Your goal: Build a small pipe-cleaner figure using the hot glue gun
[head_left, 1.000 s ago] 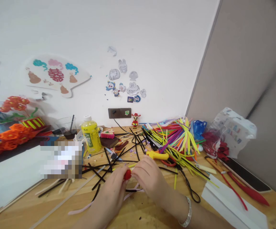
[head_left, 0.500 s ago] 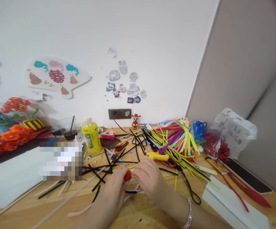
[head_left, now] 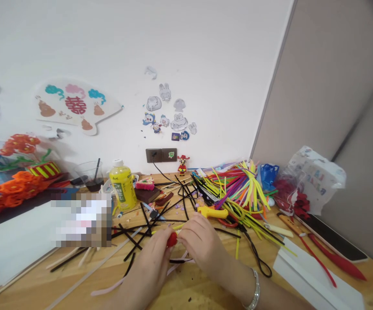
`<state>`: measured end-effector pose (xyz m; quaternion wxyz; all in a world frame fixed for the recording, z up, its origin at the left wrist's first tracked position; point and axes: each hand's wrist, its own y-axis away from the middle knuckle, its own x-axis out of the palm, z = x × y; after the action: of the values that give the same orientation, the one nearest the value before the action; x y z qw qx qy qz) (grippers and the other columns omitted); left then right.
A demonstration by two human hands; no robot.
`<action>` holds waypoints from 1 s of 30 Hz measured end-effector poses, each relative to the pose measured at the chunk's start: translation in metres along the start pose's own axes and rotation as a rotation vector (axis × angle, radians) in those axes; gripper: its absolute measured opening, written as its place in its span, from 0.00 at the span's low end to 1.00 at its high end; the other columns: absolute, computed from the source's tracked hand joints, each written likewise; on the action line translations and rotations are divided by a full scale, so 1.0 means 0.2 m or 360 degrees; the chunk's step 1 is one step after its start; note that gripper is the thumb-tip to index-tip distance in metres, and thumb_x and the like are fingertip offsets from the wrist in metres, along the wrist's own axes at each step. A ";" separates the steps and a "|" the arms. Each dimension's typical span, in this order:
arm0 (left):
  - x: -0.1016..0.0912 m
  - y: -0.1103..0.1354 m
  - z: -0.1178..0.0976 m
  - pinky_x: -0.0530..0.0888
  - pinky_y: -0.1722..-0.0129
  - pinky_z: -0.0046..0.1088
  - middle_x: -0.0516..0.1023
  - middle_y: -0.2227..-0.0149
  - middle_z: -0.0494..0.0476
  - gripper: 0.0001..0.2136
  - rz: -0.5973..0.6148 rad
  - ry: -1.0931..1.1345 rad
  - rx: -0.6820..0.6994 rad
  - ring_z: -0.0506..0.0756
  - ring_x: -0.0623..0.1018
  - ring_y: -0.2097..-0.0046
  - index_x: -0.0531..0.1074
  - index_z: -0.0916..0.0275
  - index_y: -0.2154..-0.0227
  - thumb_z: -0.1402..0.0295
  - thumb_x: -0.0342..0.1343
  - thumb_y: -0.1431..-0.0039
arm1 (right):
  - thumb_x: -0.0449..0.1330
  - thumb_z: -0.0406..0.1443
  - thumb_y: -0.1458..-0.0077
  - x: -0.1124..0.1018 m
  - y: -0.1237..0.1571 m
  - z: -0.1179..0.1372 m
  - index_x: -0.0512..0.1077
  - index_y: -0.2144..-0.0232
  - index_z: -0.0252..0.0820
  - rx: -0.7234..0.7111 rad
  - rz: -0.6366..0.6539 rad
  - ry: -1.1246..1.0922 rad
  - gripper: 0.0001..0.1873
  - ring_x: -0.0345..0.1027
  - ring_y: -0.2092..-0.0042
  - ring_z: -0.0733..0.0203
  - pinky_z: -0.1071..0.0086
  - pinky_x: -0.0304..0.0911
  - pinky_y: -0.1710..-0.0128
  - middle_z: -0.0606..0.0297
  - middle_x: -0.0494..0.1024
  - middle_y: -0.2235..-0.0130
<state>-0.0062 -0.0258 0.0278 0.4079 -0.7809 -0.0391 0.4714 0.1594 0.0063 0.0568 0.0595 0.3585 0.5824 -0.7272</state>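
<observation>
My left hand [head_left: 150,265] and my right hand [head_left: 201,247] meet over the wooden desk [head_left: 205,288], both pinched on a small red fuzzy piece [head_left: 172,239] held between their fingertips. A thin yellow-green stem [head_left: 167,227] runs out to the left from that piece. A silver bracelet [head_left: 254,292] is on my right wrist. Black pipe cleaners [head_left: 141,232] lie scattered just beyond my fingers, and a pale pink one [head_left: 109,287] lies under my left hand.
A heap of coloured pipe cleaners [head_left: 238,189] and a yellow glue gun [head_left: 214,212] lie behind my right hand. A yellow bottle [head_left: 121,185] and a plastic cup [head_left: 91,174] stand at the back. White paper [head_left: 315,280], red strips and a plastic bag [head_left: 312,178] sit at the right.
Both hands stay pinched on the red piece in nearly the same place; only the view has shifted slightly.
</observation>
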 end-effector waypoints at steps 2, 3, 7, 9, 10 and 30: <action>0.00 0.01 0.00 0.74 0.61 0.30 0.75 0.61 0.63 0.12 0.0003 -0.0010 0.0004 0.55 0.77 0.60 0.60 0.63 0.54 0.76 0.42 0.42 | 0.46 0.28 0.41 0.00 0.00 0.00 0.66 0.75 0.38 -0.0002 -0.0001 0.0005 0.13 0.57 0.69 0.61 0.64 0.59 0.64 0.63 0.70 0.74; 0.01 0.01 0.01 0.74 0.60 0.30 0.75 0.61 0.63 0.12 0.0012 -0.0013 0.0002 0.55 0.77 0.60 0.60 0.64 0.54 0.76 0.42 0.41 | 0.46 0.28 0.41 0.00 0.00 0.00 0.66 0.75 0.38 0.0000 0.0003 0.0003 0.13 0.57 0.69 0.61 0.64 0.59 0.64 0.63 0.70 0.74; 0.01 0.01 0.00 0.74 0.61 0.30 0.75 0.62 0.62 0.12 0.0047 -0.0012 0.0000 0.55 0.77 0.61 0.60 0.64 0.55 0.76 0.41 0.41 | 0.46 0.28 0.41 0.00 0.00 0.00 0.67 0.74 0.38 0.0011 0.0016 -0.0023 0.13 0.58 0.69 0.61 0.64 0.59 0.63 0.62 0.71 0.73; 0.00 0.01 0.00 0.74 0.61 0.30 0.75 0.62 0.62 0.12 0.0036 -0.0008 0.0007 0.55 0.76 0.61 0.60 0.64 0.55 0.77 0.41 0.41 | 0.46 0.28 0.41 0.00 0.00 0.00 0.67 0.74 0.38 0.0004 0.0008 -0.0018 0.13 0.58 0.69 0.61 0.64 0.59 0.63 0.63 0.71 0.73; 0.00 0.01 0.00 0.74 0.61 0.30 0.75 0.61 0.63 0.12 0.0022 -0.0009 0.0011 0.55 0.76 0.60 0.60 0.64 0.54 0.77 0.41 0.41 | 0.46 0.28 0.41 0.00 0.00 0.00 0.67 0.75 0.38 -0.0001 0.0003 -0.0014 0.13 0.57 0.69 0.61 0.64 0.60 0.63 0.63 0.71 0.73; 0.00 0.01 0.01 0.75 0.61 0.31 0.76 0.61 0.63 0.13 -0.0018 -0.0013 0.0021 0.56 0.77 0.60 0.61 0.63 0.54 0.75 0.43 0.42 | 0.46 0.28 0.41 -0.01 0.00 0.00 0.66 0.75 0.38 0.0002 0.0018 -0.0017 0.13 0.58 0.69 0.61 0.64 0.59 0.65 0.62 0.71 0.73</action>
<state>-0.0076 -0.0263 0.0254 0.4155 -0.7761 -0.0421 0.4725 0.1605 0.0052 0.0583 0.0666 0.3579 0.5795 -0.7291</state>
